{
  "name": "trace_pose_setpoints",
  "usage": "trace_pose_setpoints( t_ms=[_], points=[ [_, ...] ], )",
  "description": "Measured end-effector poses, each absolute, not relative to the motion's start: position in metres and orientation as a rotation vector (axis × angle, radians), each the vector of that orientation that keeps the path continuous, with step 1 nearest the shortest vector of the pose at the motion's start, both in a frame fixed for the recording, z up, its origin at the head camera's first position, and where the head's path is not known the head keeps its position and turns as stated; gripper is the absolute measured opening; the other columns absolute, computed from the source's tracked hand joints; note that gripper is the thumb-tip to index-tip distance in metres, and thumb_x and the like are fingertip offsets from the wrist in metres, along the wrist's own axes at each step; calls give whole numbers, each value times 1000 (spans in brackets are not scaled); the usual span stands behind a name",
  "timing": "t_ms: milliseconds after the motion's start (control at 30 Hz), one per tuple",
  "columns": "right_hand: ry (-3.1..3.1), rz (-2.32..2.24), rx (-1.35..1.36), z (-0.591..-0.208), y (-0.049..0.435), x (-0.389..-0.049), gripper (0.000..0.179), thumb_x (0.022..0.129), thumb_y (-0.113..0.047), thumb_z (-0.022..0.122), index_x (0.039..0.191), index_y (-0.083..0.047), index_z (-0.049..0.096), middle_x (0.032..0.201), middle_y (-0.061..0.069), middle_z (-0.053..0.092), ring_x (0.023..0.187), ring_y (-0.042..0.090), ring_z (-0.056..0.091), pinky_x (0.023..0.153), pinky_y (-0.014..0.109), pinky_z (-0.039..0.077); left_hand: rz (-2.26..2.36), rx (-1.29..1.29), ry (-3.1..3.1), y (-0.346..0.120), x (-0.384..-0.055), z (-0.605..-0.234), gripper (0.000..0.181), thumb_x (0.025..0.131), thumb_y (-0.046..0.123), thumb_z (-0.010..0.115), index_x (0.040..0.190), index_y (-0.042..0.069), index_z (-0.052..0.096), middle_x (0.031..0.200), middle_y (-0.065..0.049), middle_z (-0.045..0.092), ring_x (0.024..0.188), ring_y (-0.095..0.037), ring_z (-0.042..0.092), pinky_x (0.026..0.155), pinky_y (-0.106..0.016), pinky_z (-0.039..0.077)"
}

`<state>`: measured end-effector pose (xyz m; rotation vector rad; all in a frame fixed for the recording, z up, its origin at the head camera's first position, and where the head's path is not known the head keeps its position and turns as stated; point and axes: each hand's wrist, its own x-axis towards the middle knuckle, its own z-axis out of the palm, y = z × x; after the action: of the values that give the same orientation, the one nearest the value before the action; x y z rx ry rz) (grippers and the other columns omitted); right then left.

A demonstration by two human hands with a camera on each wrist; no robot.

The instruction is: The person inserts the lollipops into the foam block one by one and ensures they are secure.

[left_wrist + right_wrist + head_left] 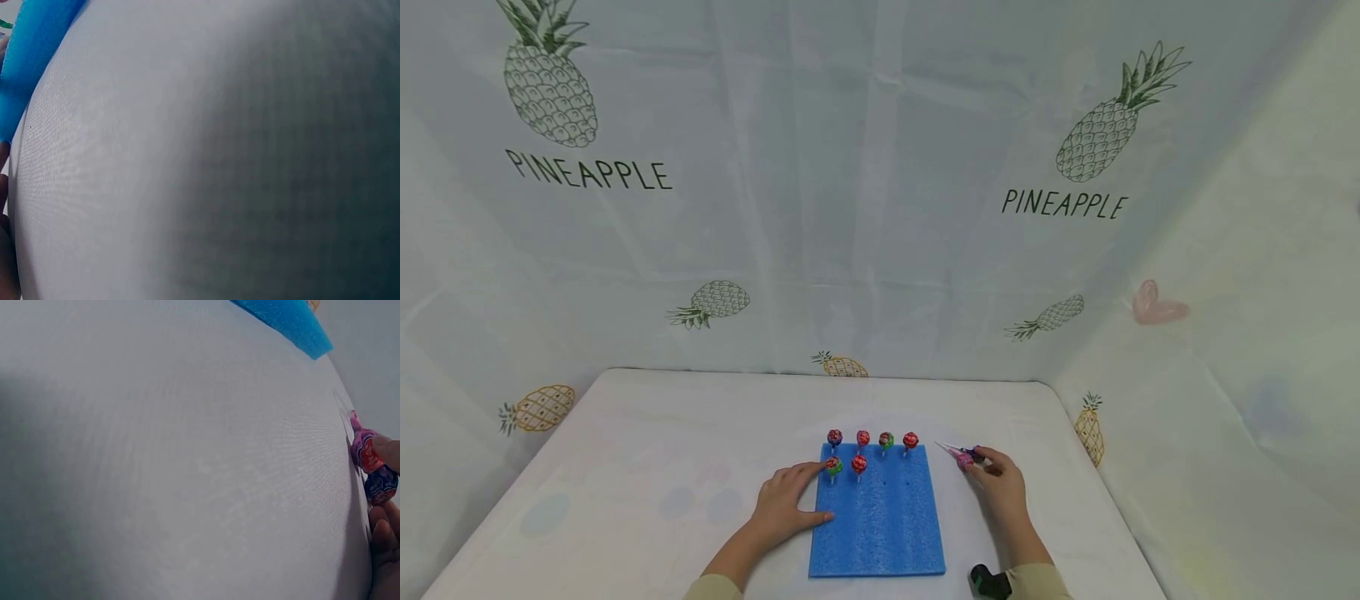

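Note:
A blue foam board (880, 525) lies flat, with lollipops standing upright in two rows at its far end. Four stand along the back edge, among them a red one (911, 440); before them are a green-and-red one (833, 467) and another red one (859, 464). My left hand (782, 504) rests at the board's left edge, fingers spread, thumb over the board, fingertip right by the green-and-red lollipop. Right of the board, my right hand (1003, 487) holds a pink-red lollipop (367, 452) and a dark blue one (381, 484), thumb over the pink-red one, sticks pointing left.
The white-covered table (647, 450) spreads out around the board. Behind it hangs a pale curtain (850, 208) with pineapple prints. A black object (988, 581) shows at my right wrist. Small dark holes (907, 482) mark the board's surface.

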<state>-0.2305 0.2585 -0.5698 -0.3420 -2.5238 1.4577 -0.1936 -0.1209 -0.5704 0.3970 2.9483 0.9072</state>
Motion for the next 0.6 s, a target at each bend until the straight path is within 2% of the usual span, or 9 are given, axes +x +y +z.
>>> trace_pose_setpoints(
  t_ms=[300,600],
  points=[
    [-2538,1422,-372,-572,257,-231,36,81,-12,79,115,-6,70,104,13,62,94,27,53,74,36,42,922,393,2941,-121,-195,-574,87,72,65,74,141,18,50,142,-9,48,127,-38,40,100,-63,29],
    [-2516,1399,-358,-575,256,-230,33,78,-9,80,111,-6,71,104,12,62,94,27,53,75,36,43,905,381,2936,-121,-195,-574,88,72,65,74,141,18,50,142,-10,47,128,-38,39,101,-63,29]
  ],
)
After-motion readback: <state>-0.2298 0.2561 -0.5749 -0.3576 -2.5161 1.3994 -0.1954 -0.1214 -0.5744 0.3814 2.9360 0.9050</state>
